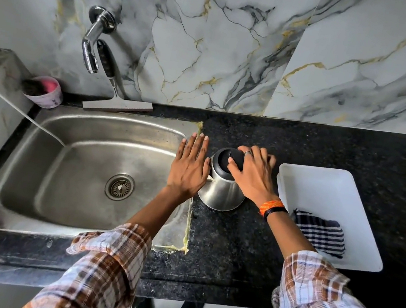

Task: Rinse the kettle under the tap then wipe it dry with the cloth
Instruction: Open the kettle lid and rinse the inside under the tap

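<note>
The black speckled table [330,147] runs under both hands, its near edge partly covered by the plaid sleeves [103,271]. Left of the left fingers lies the steel sink [84,156], its basin bare around the drain [120,186]; its left rim is crossed by a pale strip whose nature is hard to make out. Up and left of those fingers, the chrome tap [91,43] sticks out from the marbled wall [241,40], with a black-handled squeegee [112,78] leaning just beside it. Right of the right fingers sits a white tray [324,189] holding the striped dark cloth [319,235], folded at its near corner and partly hidden by the right wrist.

The steel kettle [223,186] stands on the table between the two hands, just right of the sink's edge. The right hand [251,175] lies over its black lid [228,157], fingers [248,153] curled around the top and hiding the handle; whether they truly clasp it cannot be told. The left hand [189,167] is flat, fingers [195,144] straight and nearly together, touching the kettle's left side and covering the spout.

A pink tub [43,91] sits at the sink's far left corner; its printed label is too blurred to read. No other writing is legible. A brown object at the lower left edge is cut off.
</note>
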{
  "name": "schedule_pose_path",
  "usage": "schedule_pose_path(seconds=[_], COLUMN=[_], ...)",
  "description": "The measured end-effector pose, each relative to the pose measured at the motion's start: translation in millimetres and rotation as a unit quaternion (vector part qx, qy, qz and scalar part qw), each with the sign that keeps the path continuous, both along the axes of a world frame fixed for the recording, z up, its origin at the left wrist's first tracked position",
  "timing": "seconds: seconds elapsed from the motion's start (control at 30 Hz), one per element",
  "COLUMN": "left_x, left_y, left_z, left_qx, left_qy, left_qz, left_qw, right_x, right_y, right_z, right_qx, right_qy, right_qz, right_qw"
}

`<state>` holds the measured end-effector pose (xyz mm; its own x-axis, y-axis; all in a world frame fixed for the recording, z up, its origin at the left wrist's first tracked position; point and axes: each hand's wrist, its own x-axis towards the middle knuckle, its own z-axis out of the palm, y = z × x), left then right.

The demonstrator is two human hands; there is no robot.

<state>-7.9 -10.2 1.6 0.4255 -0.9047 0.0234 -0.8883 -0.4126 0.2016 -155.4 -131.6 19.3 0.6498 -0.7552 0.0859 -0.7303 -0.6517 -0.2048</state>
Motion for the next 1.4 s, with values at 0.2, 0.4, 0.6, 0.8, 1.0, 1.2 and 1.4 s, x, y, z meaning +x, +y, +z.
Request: schedule_pose_path(seconds=[0.2,0.4,0.6,0.8,1.0,1.2,1.4], left_x=[0,0,-1,1,4,6,5], left_y=[0,1,0,-2,-1,-2,-1], left_z=[1,4,5,1,-4,-5,-5], left_qx=[-0.001,0.008,0.01,0.008,-0.004,-0.019,-0.02], left_qy=[0.005,0.001,-0.002,0.002,0.0,0.001,0.001], left_qz=[-0.003,-0.003,0.001,-0.003,-0.009,-0.021,-0.021], left_qw=[1.0,1.0,1.0,1.0,1.0,1.0,1.0], right_x=[-2,-19,-32,-28,-15,-15,-6], right_y=[-3,-24,-46,-56,-61,-60,-33], right_z=[6,24,18,7,-10,-9,11], right_qx=[0.044,0.262,0.339,0.384,0.322,0.291,0.156], right_qy=[-0.005,-0.199,-0.206,-0.244,-0.251,-0.238,-0.142], right_qz=[0.004,-0.003,-0.032,-0.095,-0.129,-0.123,0.005], right_qw=[0.999,0.944,0.917,0.886,0.904,0.918,0.977])
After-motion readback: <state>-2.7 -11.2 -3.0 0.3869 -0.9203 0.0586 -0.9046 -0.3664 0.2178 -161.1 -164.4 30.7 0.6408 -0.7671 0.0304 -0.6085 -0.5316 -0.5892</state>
